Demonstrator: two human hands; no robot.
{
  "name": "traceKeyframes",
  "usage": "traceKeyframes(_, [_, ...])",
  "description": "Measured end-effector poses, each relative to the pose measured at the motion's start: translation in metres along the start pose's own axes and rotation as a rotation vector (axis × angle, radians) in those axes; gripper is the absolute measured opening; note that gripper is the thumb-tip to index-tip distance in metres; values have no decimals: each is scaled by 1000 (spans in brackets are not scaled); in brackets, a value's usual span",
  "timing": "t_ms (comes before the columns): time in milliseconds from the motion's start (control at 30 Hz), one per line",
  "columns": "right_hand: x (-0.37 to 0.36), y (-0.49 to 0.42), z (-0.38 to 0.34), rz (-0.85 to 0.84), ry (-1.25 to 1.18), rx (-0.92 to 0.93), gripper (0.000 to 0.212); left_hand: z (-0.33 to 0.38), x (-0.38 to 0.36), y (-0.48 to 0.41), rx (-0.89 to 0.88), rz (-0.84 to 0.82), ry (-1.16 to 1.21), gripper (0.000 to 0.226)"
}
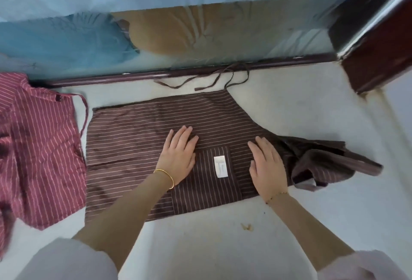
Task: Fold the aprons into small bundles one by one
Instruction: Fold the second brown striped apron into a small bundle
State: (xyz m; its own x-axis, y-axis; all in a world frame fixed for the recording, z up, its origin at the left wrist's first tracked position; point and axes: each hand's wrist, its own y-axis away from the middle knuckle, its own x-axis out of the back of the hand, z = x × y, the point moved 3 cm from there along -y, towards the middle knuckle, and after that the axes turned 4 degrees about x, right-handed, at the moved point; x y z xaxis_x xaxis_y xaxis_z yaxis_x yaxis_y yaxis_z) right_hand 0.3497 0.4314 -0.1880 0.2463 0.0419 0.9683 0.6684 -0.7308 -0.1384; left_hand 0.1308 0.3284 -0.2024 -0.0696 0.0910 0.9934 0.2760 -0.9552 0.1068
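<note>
A brown apron with thin pale stripes point(138, 137) lies spread flat on the white table, folded lengthwise, with a pocket and a white label point(220, 166) facing up. Its bib end is bunched at the right point(318, 163) and its ties point(214, 79) trail toward the far edge. My left hand point(179, 157) lies flat on the apron's middle with straight fingers. My right hand point(266, 164) presses flat on the cloth just right of the label. A red striped apron point(38, 145) lies crumpled at the left.
The white table point(301, 110) ends at a dark rail point(133, 76) along the far side. Behind it a clouded pane shows blue and tan cloth. A dark red post point(379, 56) stands at the far right. A small brown stain point(246, 226) marks the near table.
</note>
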Motion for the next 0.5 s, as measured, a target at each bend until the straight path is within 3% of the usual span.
traceKeyframes(100, [22,27,13,143,-54,-127,43,82,15,-21,-213,16,150,36])
traceKeyframes(167, [34,46,38,193,-38,-254,39,134,23,-34,-306,-70,202,33])
traceKeyframes(233, [42,60,60,165,-41,-369,41,169,27,-44,-280,-198,225,34])
traceKeyframes(300, [46,79,92,7,-22,-492,47,207,29,-53,-257,-305,214,40])
traceKeyframes(400, [32,88,102,-252,91,-416,46,217,22,-57,-238,-417,155,59])
traceKeyframes(500, [38,84,114,-225,115,-303,20,223,14,-56,-228,-522,79,80])
